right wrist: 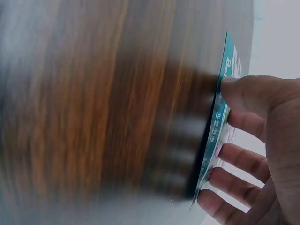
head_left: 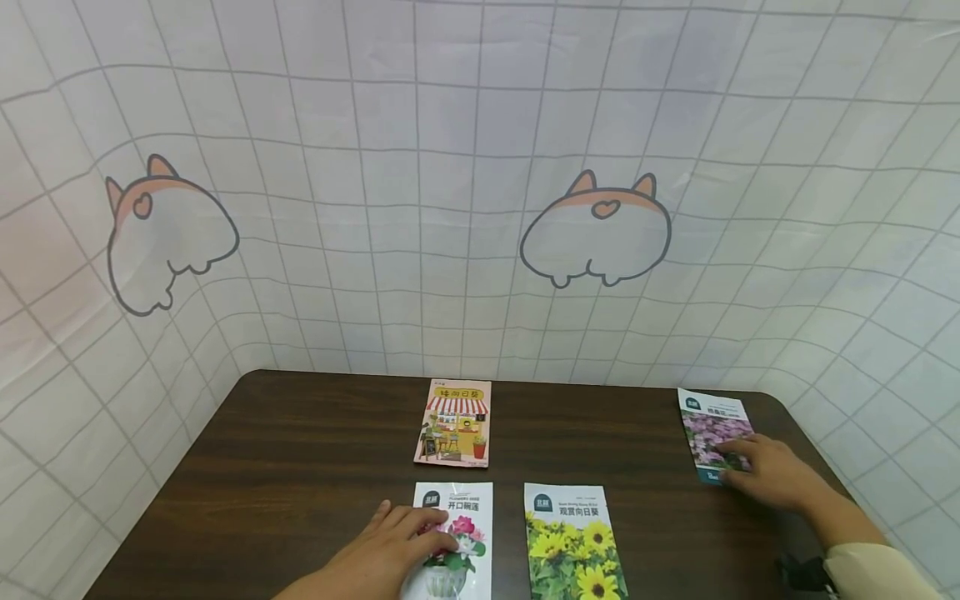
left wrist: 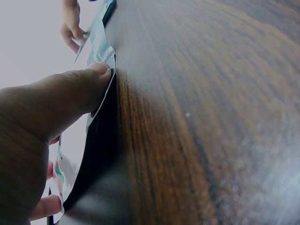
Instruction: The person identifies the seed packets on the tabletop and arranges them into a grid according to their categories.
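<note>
My left hand (head_left: 405,537) rests on a seed packet (head_left: 474,500) printed with pink and white lotus flowers in a bowl. In the left wrist view its thumb (left wrist: 96,77) presses near the edge of that packet, which bulges slightly above a dark shadow. At the far right of the table, my right hand (head_left: 768,471) touches a seed packet (head_left: 708,425) with purple flowers. The right wrist view has the thumb (right wrist: 234,91) at its teal end and the other fingertips spread along its face. Both packets lie face up.
Between the hands lies a yellow sunflower seed packet (head_left: 573,542). A pink packet (head_left: 453,425) with a shopfront picture is farther back on the dark wooden table (head_left: 300,450). White grid-patterned cloth (head_left: 450,208) with cartoon corgis surrounds the table's back and sides.
</note>
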`<state>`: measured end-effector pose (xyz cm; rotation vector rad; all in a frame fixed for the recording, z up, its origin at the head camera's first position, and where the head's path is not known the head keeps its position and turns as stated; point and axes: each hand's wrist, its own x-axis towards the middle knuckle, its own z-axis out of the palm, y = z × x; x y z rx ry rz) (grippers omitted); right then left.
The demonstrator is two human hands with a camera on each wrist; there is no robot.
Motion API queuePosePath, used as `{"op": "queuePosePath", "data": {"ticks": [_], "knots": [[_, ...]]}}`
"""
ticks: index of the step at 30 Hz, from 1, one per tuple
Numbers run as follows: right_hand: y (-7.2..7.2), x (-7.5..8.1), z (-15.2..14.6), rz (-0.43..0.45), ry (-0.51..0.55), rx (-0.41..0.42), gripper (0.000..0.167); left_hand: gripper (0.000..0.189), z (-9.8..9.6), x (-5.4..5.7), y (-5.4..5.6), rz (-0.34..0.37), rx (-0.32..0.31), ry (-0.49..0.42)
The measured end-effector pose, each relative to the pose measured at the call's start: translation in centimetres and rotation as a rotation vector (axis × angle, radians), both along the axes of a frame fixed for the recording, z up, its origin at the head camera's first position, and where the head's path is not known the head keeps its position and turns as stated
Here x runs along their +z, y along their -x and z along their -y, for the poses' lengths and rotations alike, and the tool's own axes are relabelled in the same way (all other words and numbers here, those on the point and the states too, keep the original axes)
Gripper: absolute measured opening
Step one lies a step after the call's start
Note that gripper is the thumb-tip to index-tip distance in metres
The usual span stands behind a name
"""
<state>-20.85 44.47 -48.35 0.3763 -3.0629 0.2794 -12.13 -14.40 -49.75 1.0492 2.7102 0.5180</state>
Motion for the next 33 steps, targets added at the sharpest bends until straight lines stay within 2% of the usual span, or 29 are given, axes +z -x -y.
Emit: {"op": "queuePosePath", "data": {"ticks": [12, 19, 23, 33], "knots": [[0.5, -0.3, 3.1, 0.013, 0.006, 0.036, 0.048, 0.073, 0.2, -0.3, 0.1, -0.046, -0.019, -0.021], [0.8, -0.5, 4.4, 0.012, 0.013, 0.056, 0.049, 0.074, 0.2, -0.7, 0.0, -0.118, -0.043, -0.034], [0.9, -0.7, 4.9, -0.001, 0.017, 0.076, 0.05, 0.074, 0.3, -0.9, 0.0, -0.134, -0.047, -0.044], [1.1, -0.6, 6.5, 0.009, 0.002, 0.087, 0.051, 0.074, 0.2, -0.8, 0.0, -0.084, -0.028, -0.038]]}}
